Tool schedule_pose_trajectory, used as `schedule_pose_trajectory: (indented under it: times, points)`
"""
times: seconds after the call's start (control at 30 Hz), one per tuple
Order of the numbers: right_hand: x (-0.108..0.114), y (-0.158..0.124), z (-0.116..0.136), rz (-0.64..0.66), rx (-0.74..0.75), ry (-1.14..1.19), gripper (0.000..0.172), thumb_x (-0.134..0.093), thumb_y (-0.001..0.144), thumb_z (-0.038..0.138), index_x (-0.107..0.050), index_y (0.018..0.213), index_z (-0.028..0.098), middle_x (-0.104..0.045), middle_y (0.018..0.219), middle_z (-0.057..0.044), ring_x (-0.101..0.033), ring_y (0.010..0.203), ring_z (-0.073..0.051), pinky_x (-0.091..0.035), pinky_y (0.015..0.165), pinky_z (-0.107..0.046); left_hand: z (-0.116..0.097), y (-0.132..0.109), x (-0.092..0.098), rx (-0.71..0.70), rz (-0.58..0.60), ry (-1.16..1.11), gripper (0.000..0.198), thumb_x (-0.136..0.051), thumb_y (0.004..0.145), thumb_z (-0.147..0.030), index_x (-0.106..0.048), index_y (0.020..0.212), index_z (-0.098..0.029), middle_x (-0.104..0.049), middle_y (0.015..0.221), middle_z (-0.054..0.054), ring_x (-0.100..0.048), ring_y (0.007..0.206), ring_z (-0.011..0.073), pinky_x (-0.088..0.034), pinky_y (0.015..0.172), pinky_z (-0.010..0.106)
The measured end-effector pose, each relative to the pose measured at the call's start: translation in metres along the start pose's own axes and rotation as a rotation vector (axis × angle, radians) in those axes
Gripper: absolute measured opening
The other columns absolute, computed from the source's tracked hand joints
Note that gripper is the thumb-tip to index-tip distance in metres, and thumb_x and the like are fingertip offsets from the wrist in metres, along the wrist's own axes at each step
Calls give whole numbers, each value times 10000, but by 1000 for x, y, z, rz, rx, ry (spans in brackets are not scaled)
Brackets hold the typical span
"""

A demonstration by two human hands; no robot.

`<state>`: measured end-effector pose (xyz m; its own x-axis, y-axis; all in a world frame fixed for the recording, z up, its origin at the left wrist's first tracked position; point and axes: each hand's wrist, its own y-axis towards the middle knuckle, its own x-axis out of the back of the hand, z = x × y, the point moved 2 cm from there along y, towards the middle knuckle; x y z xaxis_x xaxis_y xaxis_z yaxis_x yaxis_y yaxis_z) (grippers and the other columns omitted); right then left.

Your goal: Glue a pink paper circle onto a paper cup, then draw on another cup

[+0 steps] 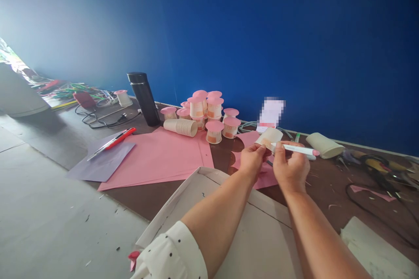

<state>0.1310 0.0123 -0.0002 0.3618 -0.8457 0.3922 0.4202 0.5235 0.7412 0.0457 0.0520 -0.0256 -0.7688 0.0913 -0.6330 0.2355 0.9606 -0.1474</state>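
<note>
My left hand (252, 159) is closed around a small paper cup (269, 137), held on its side at chest height over the floor. My right hand (290, 166) grips a white pen with a pink end (296, 149), its tip touching the cup. A pink paper piece (263, 174) lies under both hands. Behind them stands a cluster of several paper cups with pink round lids (209, 115), and a stack of plain cups (180, 127) lies on its side.
Pink paper sheets (157, 157) and a purple sheet (101, 161) with a red box cutter (113, 141) lie to the left. A black flask (144, 98) stands by the blue wall. Another cup stack (324, 144), cables and tools (382, 170) lie right. White cardboard (209, 192) lies near me.
</note>
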Motion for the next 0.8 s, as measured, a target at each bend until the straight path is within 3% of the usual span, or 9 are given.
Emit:
schedule_pose_trajectory:
  times: [0.63,0.8]
  points:
    - [-1,0,0,45,-25,21,295,-523,813,411,-648,846,146,-670,779,-122,-616,750,-237,-471,732,-367,1,2,2,-39,-51,148,153,-606,751,-243,-612,632,-148,-604,619,16,-498,540,81,-445,626,229]
    - [1,0,0,-34,-17,17,297,-509,829,398,-643,857,134,-677,825,-140,-630,781,-243,-482,751,-372,-1,0,0,-31,-65,139,130,-597,753,-217,-638,658,-139,-627,654,42,-569,618,104,-443,633,222]
